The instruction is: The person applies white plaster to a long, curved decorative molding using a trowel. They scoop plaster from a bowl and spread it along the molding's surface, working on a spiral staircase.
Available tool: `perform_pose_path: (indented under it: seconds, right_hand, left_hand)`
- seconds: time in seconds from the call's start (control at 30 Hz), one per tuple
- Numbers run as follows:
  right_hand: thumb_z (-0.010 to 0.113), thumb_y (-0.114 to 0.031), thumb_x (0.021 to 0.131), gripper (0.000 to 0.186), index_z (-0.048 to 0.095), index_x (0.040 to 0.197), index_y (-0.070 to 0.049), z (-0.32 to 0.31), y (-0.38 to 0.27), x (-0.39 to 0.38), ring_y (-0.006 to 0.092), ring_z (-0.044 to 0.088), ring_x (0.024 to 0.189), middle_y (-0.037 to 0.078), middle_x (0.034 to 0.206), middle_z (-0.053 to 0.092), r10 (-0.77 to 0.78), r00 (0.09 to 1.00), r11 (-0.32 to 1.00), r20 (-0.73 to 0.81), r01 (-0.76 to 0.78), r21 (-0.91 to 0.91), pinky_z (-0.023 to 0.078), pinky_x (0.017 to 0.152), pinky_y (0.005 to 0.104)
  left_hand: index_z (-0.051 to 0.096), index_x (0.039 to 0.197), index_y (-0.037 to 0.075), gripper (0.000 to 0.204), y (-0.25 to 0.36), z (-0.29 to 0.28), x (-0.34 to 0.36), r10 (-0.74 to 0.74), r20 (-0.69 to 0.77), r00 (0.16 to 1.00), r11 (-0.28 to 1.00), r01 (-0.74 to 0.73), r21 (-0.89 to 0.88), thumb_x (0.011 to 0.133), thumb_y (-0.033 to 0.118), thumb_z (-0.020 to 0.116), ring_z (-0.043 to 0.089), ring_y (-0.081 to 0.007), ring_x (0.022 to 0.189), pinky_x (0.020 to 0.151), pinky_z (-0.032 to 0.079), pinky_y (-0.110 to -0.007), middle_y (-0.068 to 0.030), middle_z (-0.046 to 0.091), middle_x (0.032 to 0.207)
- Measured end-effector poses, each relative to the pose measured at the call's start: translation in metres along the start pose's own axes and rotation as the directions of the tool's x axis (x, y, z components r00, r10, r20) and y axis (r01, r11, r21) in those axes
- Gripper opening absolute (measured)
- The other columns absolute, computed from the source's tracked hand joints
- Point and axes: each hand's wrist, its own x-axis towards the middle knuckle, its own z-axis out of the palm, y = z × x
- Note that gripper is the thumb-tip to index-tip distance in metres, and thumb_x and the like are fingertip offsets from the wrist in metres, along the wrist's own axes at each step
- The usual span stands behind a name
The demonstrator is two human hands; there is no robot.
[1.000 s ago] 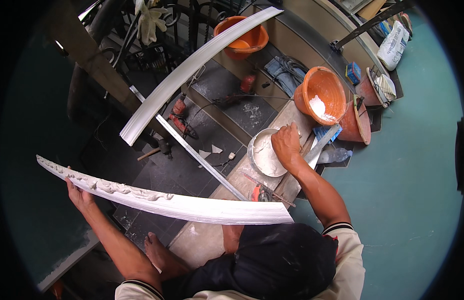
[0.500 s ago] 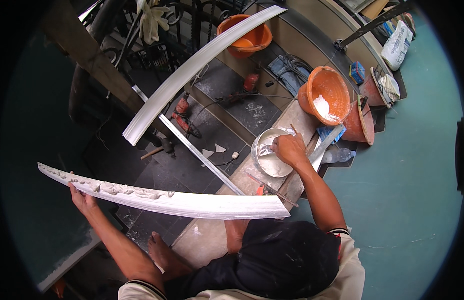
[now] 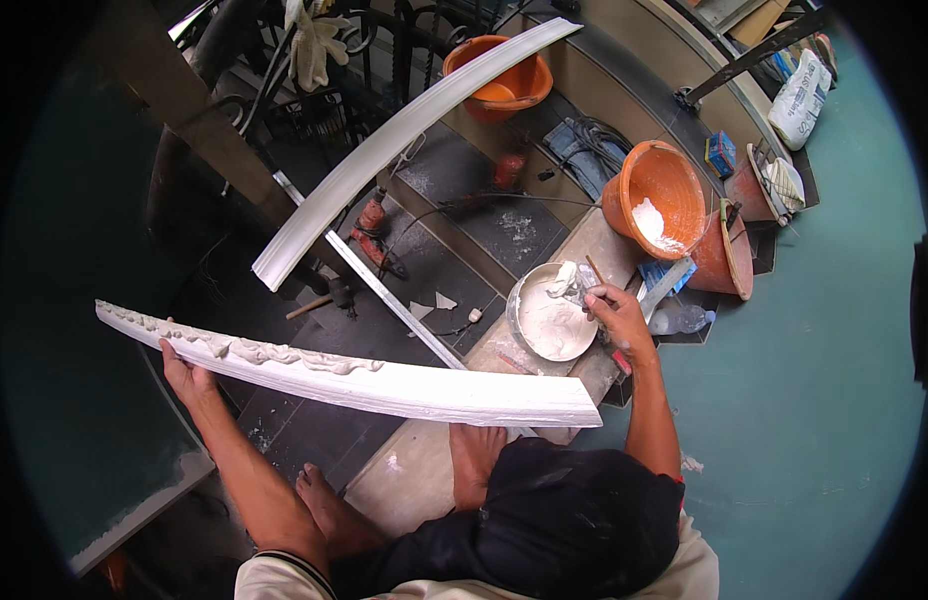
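Observation:
A long curved white moulding (image 3: 454, 398), with lumpy grey-white paste along the left part of its top, is gripped near its left end by my left hand (image 3: 187, 377). My right hand (image 3: 614, 312) is closed on a small metal scraper (image 3: 589, 290) carrying a lump of paste, at the right rim of a round bowl (image 3: 544, 325) of creamy white paste. The bowl sits on a pale dusty plank (image 3: 394, 490). Beyond my left hand's moulding, a second curved white moulding (image 3: 394, 140) lies across a straight metal bar (image 3: 384, 295).
Orange buckets (image 3: 654, 190) stand right and behind, one with white powder. Red power tools (image 3: 369, 225) with cords and small white fragments lie on dark tiled steps (image 3: 434, 170). A plastic bottle (image 3: 681, 320) and a white sack (image 3: 799, 100) are on the right; dark railings rise at upper left.
My right hand has risen out of the bowl to its right rim, lifting paste on the scraper. The moulding in my left hand has moved slightly up and right.

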Motion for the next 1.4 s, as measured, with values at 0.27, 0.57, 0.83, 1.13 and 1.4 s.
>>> perform_pose_path:
  seconds: [0.27, 0.57, 0.83, 1.13, 1.4]
  right_hand:
    - [0.079, -0.009, 0.091, 0.024, 0.071, 0.111, 0.001, 0.056, -0.055, -0.005, 0.0173, 0.063, 0.1, 0.009, 0.108, 0.069, -0.481, 0.813, 0.848, 0.33, 0.336, 0.409, 0.049, 0.088, 0.0328]
    - [0.079, -0.009, 0.091, 0.017, 0.075, 0.106, -0.004, 0.144, -0.107, 0.0, 0.0178, 0.062, 0.1, 0.009, 0.104, 0.067, -0.664, 0.544, 0.744, 0.513, 0.413, 0.526, 0.049, 0.087, 0.031]
    - [0.079, 0.001, 0.087, 0.02, 0.078, 0.105, -0.007, 0.168, -0.095, -0.013, 0.0166, 0.061, 0.103, 0.007, 0.106, 0.066, -0.712, 0.584, 0.688, 0.391, 0.466, 0.557, 0.049, 0.087, 0.0288]
    - [0.081, 0.011, 0.076, 0.032, 0.081, 0.1, -0.009, 0.142, -0.089, -0.025, 0.0177, 0.061, 0.102, 0.005, 0.106, 0.064, -0.699, 0.62, 0.711, 0.356, 0.553, 0.433, 0.049, 0.087, 0.0293]
    - [0.078, 0.017, 0.073, 0.036, 0.081, 0.098, -0.008, 0.12, -0.077, -0.038, 0.018, 0.061, 0.102, 0.006, 0.106, 0.063, -0.684, 0.652, 0.723, 0.327, 0.548, 0.42, 0.048, 0.087, 0.0287]
  left_hand:
    - [0.051, 0.148, 0.0, 0.046, -0.034, 0.034, -0.013, 0.027, 0.074, 0.997, 0.997, -0.022, -0.072, 0.113, 0.029, 0.043, 0.054, -0.0304, 0.135, 0.119, 0.038, -0.052, -0.0147, 0.058, 0.147]
    - [0.051, 0.147, -0.002, 0.047, -0.034, 0.062, -0.037, 0.012, 0.104, 0.994, 0.994, -0.001, -0.107, 0.113, 0.03, 0.042, 0.056, -0.03, 0.134, 0.12, 0.038, -0.049, -0.016, 0.059, 0.146]
    - [0.052, 0.146, -0.001, 0.047, -0.034, 0.069, -0.041, -0.003, 0.119, 0.993, 0.991, 0.019, -0.134, 0.112, 0.03, 0.044, 0.057, -0.0303, 0.132, 0.118, 0.04, -0.049, -0.0158, 0.061, 0.143]
    - [0.053, 0.145, -0.002, 0.048, -0.024, 0.066, -0.034, 0.021, 0.113, 0.993, 0.989, -0.004, -0.149, 0.112, 0.031, 0.044, 0.056, -0.0308, 0.133, 0.118, 0.04, -0.05, -0.016, 0.06, 0.143]
    - [0.054, 0.144, -0.002, 0.047, -0.012, 0.054, -0.028, 0.062, 0.074, 0.995, 0.989, -0.051, -0.141, 0.113, 0.031, 0.042, 0.058, -0.0304, 0.13, 0.116, 0.042, -0.05, -0.0155, 0.061, 0.142]
